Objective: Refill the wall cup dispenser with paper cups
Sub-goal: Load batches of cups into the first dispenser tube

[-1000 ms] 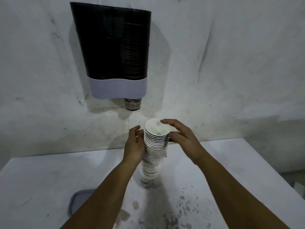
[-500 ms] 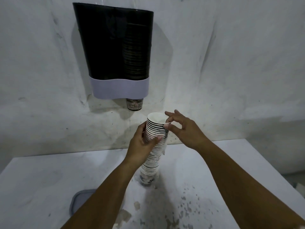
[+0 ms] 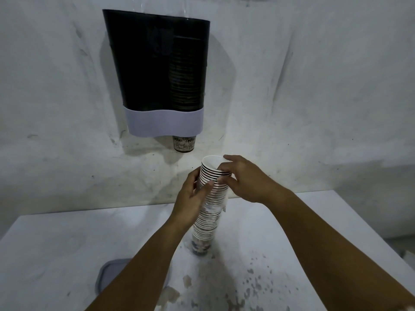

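White paper cups are forming a tall nested stack (image 3: 210, 205) that is standing near the middle of the table (image 3: 56, 243), toward its far edge, with its base on the surface and its top leaning slightly toward the wall. The left hand (image 3: 190, 198) is grasping the stack at its upper part, fingers curled round the near side. The right hand (image 3: 242, 178) is pinching the topmost rims, thumb on the near side and forefinger over the mouth of the top cup. The dispenser (image 3: 157, 70) is hanging on the wall above and left of the stack, well apart from it; a dark column of cups is showing through its right side, and one cup (image 3: 183, 143) is protruding from the outlet below the pale band. A grey lid (image 3: 110, 272) is lying near the front edge of the table, partly hidden by the left forearm. Judging by this, the refill is at an early stage: the supply is being gripped, but no cups are leaving the table and none are entering the dispenser yet. Compared with one second ago, the left hand is wrapping further round the stack, and the right hand is closing from a loose hold over the top into a pinch on the upper rims.
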